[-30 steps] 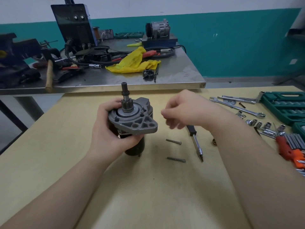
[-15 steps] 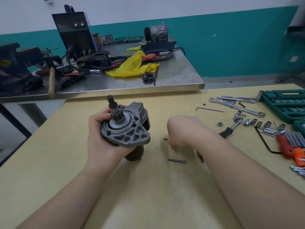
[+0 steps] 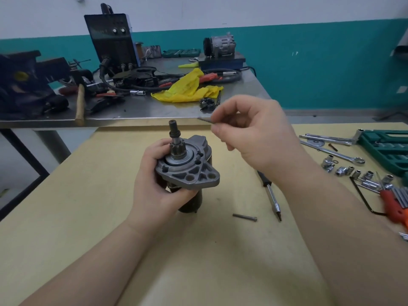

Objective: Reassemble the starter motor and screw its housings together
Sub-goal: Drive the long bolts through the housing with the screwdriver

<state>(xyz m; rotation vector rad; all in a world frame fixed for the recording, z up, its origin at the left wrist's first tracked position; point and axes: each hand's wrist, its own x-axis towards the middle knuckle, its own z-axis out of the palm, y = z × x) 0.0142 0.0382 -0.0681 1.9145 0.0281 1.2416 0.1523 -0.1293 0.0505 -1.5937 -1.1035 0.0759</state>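
Note:
My left hand (image 3: 154, 184) grips the starter motor (image 3: 189, 171) upright above the yellow table, its grey flanged housing and pinion shaft pointing up. Above and to the right of the motor, my right hand (image 3: 254, 138) pinches a long dark bolt (image 3: 204, 119) between thumb and fingers, its tip sticking out to the left. A second long bolt (image 3: 244, 217) lies on the table in front of the motor. A screwdriver (image 3: 270, 193) with a black handle lies just right of it, partly under my right wrist.
Wrenches (image 3: 331, 151), several sockets (image 3: 353, 173), hex keys with an orange holder (image 3: 395, 202) and a green tool case (image 3: 388, 149) crowd the table's right side. Behind stands a steel bench (image 3: 136, 111) with a welder, a yellow rag, a hammer and a compressor.
My right hand went down to the table, picked up one of the two bolts and rose with it above the motor. My left hand tilted the motor, then set it upright again.

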